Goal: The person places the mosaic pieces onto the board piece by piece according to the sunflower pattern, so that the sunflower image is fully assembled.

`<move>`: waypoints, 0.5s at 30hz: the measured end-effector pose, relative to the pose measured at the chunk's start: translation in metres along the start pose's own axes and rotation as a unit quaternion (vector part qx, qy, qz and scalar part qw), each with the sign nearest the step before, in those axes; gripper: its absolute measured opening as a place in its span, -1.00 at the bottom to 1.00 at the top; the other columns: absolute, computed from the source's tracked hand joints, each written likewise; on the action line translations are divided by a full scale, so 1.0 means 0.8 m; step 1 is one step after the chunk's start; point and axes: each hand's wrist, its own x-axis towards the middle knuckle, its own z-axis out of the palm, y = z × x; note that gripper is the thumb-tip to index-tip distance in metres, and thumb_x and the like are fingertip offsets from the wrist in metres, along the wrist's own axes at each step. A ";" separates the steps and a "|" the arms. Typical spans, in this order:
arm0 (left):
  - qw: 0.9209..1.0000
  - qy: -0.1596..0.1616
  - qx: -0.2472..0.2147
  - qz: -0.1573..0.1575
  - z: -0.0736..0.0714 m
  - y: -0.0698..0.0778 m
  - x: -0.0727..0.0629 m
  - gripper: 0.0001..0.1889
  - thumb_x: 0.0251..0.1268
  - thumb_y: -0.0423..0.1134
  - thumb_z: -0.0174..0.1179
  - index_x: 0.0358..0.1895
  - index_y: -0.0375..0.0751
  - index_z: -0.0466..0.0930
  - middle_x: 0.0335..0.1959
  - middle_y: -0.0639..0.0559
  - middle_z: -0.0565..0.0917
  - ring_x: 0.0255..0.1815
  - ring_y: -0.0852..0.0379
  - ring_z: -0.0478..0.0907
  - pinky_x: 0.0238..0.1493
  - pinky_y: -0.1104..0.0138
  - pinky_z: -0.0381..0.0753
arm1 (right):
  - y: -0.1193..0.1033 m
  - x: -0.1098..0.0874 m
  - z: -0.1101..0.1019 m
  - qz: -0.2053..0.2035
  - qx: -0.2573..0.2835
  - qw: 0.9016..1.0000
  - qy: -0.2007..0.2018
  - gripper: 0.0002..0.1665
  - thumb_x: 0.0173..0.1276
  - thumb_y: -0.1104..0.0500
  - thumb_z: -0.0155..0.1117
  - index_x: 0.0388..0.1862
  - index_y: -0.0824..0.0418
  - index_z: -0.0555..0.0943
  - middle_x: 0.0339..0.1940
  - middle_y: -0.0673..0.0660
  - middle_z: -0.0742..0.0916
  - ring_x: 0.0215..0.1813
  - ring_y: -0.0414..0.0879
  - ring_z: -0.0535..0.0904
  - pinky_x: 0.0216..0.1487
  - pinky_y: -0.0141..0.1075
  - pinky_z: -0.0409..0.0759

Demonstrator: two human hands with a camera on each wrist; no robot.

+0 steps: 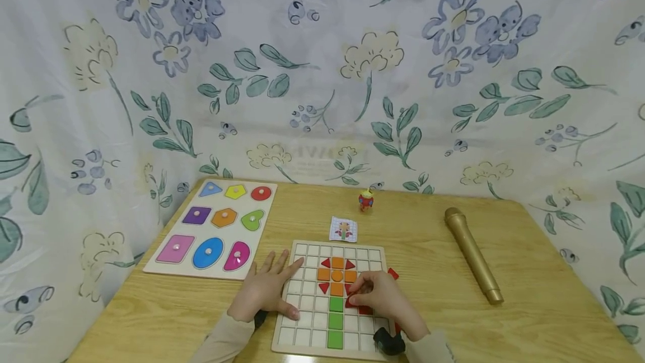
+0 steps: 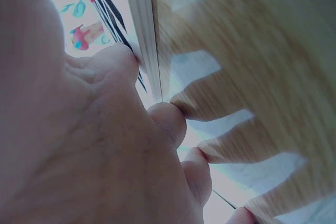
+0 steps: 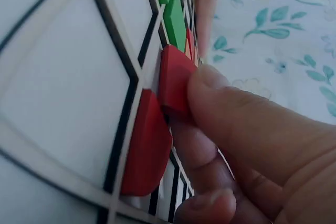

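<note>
A white grid board (image 1: 304, 336) lies on the table. It bears orange pieces (image 1: 337, 263) with red triangles (image 1: 326, 263) round them and a column of green squares (image 1: 335, 321). My right hand (image 1: 383, 296) pinches a red block (image 3: 176, 80) between thumb and fingers, tilted close over a cell beside the green column. Another red block (image 3: 147, 148), with a curved edge, sits in the neighbouring cell. My left hand (image 1: 264, 290) rests with fingers spread at the board's left edge, the thumb on the cells.
Loose red pieces (image 1: 393, 274) lie by the board's right edge, partly hidden. Behind it are a small picture card (image 1: 344, 229) and a toy figure (image 1: 366, 200). A shape puzzle board (image 1: 201, 226) lies left, a gold microphone (image 1: 473, 255) right. A floral cloth (image 1: 322, 71) hangs behind.
</note>
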 end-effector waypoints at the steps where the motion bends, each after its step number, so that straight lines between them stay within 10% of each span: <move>1: 1.000 0.000 -0.001 0.000 0.001 0.000 0.000 0.17 -0.34 0.32 0.46 0.50 0.11 0.14 0.57 -0.19 0.08 0.56 -0.36 -0.07 0.38 -0.40 -0.05 | 0.000 -0.001 0.001 -0.002 -0.004 1.000 -0.001 -0.88 0.13 0.21 0.48 -0.42 0.20 0.68 -0.51 -0.03 0.66 -0.51 -0.22 0.37 -0.51 -0.46 0.31; 15: 1.000 0.008 0.001 0.004 0.002 0.000 -0.002 0.16 -0.34 0.31 0.47 0.50 0.11 0.16 0.56 -0.18 0.09 0.55 -0.35 -0.04 0.38 -0.40 -0.02 | 0.000 -0.004 -0.001 -0.038 -0.034 0.998 -0.044 -0.90 0.18 0.16 0.45 -0.37 0.17 0.73 -0.44 -0.05 0.67 -0.45 -0.28 0.41 -0.44 -0.46 0.36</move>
